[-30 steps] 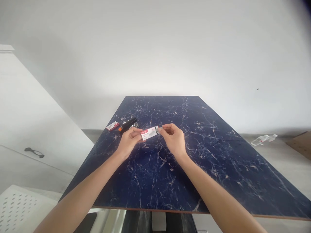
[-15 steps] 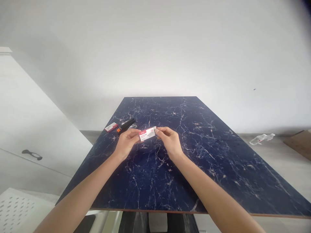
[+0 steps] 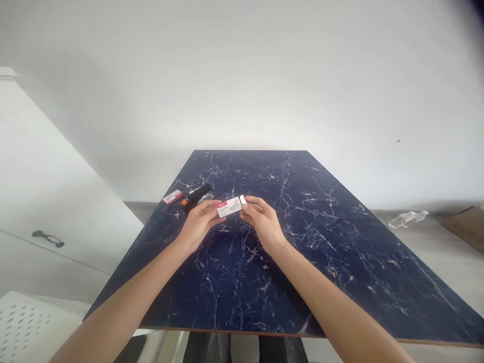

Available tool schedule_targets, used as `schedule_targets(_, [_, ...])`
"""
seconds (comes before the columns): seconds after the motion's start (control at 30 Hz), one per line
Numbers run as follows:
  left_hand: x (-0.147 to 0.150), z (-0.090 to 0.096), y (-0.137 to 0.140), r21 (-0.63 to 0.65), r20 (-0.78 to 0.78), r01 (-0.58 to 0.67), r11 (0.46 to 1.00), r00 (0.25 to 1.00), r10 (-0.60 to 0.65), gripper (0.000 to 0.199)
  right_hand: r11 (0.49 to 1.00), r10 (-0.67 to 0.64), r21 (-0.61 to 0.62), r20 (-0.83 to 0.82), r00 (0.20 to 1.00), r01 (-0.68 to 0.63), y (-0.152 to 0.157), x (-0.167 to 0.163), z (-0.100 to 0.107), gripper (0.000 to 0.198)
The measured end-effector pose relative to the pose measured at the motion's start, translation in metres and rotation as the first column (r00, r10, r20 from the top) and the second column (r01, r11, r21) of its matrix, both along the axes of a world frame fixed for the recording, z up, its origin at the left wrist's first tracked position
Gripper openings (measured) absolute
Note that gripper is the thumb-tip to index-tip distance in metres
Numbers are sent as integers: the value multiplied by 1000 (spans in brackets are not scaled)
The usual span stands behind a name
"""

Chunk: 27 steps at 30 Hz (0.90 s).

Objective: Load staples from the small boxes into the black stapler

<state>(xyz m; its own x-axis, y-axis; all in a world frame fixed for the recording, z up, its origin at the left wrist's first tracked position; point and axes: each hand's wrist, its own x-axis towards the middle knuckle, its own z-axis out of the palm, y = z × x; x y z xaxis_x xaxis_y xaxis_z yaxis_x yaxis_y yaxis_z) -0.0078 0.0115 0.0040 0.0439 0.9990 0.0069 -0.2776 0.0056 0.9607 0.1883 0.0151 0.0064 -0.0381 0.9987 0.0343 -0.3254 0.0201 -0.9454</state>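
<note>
Pinching red-and-white box (image 3: 229,206) by its left end with left hand (image 3: 197,223) and by its right end with right hand (image 3: 263,224), thumb and fingers closed on it at each side. Holding it slanted, right end farther up in view, over the middle of the blue marbled surface (image 3: 260,287), well in from near, far and right edges. Can't tell height. Tight on the left: see black stapler (image 3: 199,195) just beyond left hand, second small box (image 3: 173,197) beside it, right by left edge. Widest room right of right hand.
</note>
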Motion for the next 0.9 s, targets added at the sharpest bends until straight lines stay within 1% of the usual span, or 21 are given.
schedule_targets(0.03, [-1, 0, 0, 6, -3, 12, 1000, 1000, -12, 29, 999, 15, -29, -20, 1000, -16, 1, 1, 0, 35])
schedule_targets(0.1, [-1, -2, 0, 31, -37, 24, 999, 999, -23, 33, 998, 37, -46, -18, 999, -38, 2, 2, -1, 35])
schedule_targets(0.23, [3, -4, -4, 101, -168, 33, 994, 986, -15, 37, 998, 68, -13, 41, 997, -68, 1, -1, -5, 34])
schedule_targets(0.3, [5, -1, -5, 122, -211, 22, 992, 978, 4, 35, 995, 96, 4, 73, 993, -97, -1, -3, -5, 35])
schedule_targets(0.37, [0, 4, -3, 144, -234, -37, 989, 970, 70, 30, 996, 85, 7, 114, 990, -86, -3, -4, -4, 36])
schedule_targets(0.4, [-6, 8, 1, 169, -245, -97, 981, 960, 137, 27, 998, 64, 6, 144, 987, -66, -4, -4, -3, 37])
schedule_targets(0.43, [-15, 11, 5, 206, -255, -183, 961, 938, 233, 25, 999, 44, 6, 182, 982, -46, -4, -3, -3, 36])
schedule_targets(0.47, [-27, 15, 10, 252, -261, -284, 925, 901, 347, 24, 999, 33, 11, 226, 974, -37, -3, -2, -2, 35])
schedule_targets(0.5, [-42, 17, 16, 332, -286, -412, 848, 813, 507, 25, 999, 31, 21, 271, 962, -38, -3, -1, -3, 32])
schedule_targets(0.53, [-57, 18, 21, 396, -288, -535, 746, 700, 654, 24, 998, 45, 31, 317, 948, -58, -2, -1, -4, 30])
schedule_targets(0.57, [-72, 18, 26, 426, -307, -620, 659, 586, 750, 24, 995, 67, 39, 359, 931, -87, -2, 0, -6, 28])
schedule_targets(0.6, [-86, 17, 30, 427, -385, -655, 623, 491, 781, 24, 992, 93, 44, 395, 914, -120, -2, 0, -8, 26])
schedule_targets(0.63, [-99, 15, 34, 419, -499, -655, 629, 412, 762, 22, 987, 119, 46, 428, 896, -153, -1, -1, -10, 26])
schedule_targets(0.7, [-117, 7, 40, 399, -716, -576, 713, 290, 635, 16, 974, 173, 44, 495, 852, -224, -2, -1, -14, 26])
schedule_targets(0.77, [-126, 0, 44, 421, -808, -485, 766, 184, 560, 15, 959, 210, 44, 553, 806, -280, -2, -2, -17, 26])
schedule_targets(0.8, [-129, -4, 46, 441, -818, -448, 778, 157, 554, 17, 954, 216, 48, 572, 791, -296, -2, -1, -18, 26])
schedule_targets(0.83, [-129, -6, 48, 455, -819, -414, 788, 153, 553, 22, 951, 217, 56, 583, 783, -305, -2, -1, -19, 27])
schedule_targets(0.87, [-129, -9, 50, 455, -821, -379, 806, 172, 544, 29, 948, 216, 64, 587, 780, -311, -2, -1, -19, 27])
schedule_targets(0.9, [-127, -10, 52, 439, -827, -341, 831, 206, 522, 36, 947, 214, 71, 585, 782, -312, -1, 0, -19, 27])
